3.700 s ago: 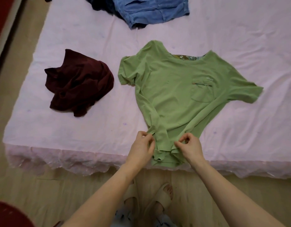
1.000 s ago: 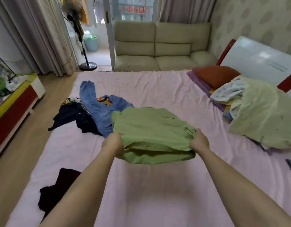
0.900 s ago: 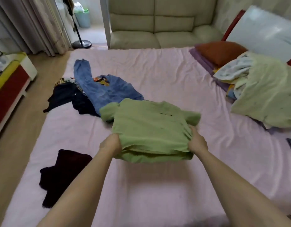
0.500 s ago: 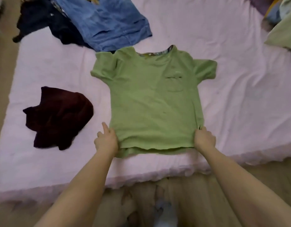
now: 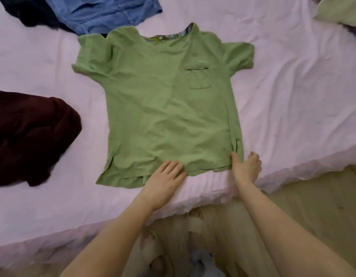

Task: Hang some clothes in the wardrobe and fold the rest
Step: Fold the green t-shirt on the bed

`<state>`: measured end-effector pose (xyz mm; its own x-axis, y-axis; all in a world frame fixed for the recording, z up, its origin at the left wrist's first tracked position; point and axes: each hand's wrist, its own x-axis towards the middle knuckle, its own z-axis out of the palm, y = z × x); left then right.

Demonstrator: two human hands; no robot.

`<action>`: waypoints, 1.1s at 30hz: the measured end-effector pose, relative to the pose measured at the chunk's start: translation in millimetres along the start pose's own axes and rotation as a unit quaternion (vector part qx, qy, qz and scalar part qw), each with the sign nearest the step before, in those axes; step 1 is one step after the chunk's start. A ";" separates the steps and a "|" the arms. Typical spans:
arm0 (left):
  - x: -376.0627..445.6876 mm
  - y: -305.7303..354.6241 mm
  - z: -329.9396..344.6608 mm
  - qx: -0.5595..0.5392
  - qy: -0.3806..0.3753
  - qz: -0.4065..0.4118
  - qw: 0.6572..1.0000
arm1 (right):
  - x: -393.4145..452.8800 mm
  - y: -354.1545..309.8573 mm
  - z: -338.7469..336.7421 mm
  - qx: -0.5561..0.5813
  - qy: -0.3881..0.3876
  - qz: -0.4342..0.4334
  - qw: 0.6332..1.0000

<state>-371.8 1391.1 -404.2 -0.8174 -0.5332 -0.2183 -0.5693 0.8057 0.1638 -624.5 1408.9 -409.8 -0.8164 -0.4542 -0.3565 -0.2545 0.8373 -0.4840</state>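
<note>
A green short-sleeved T-shirt [image 5: 165,108] with a chest pocket lies spread flat, front up, on the pink bed sheet [image 5: 293,96], its hem near the bed's front edge. My left hand [image 5: 165,178] rests flat on the middle of the hem with straight fingers. My right hand [image 5: 246,168] is at the hem's right corner; its thumb lies on the cloth and its curled fingers sit just past the side edge, pinching the corner.
A crumpled maroon garment [image 5: 29,136] lies left of the shirt. Blue jeans [image 5: 105,13] and a dark garment [image 5: 27,13] lie at the far left. A pale green blanket [image 5: 341,11] shows at top right. Wooden floor [image 5: 313,206] runs below the bed edge.
The shirt, earlier lifted and swung out over the bed, now lies flat. My left hand has let go of the hem's left corner and moved right onto the hem's middle.
</note>
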 end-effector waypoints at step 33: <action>216.8 81.1 -25.6 -0.268 0.055 -0.162 0.948 | 111.3 8.8 -30.9 0.034 -0.153 -0.171 0.973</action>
<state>-597.4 1334.3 -413.7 -0.5796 -0.7779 -0.2430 -0.7306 0.3640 0.5777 -733.6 1375.1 -429.0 -0.4942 -0.7810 -0.3819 -0.4407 0.6037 -0.6643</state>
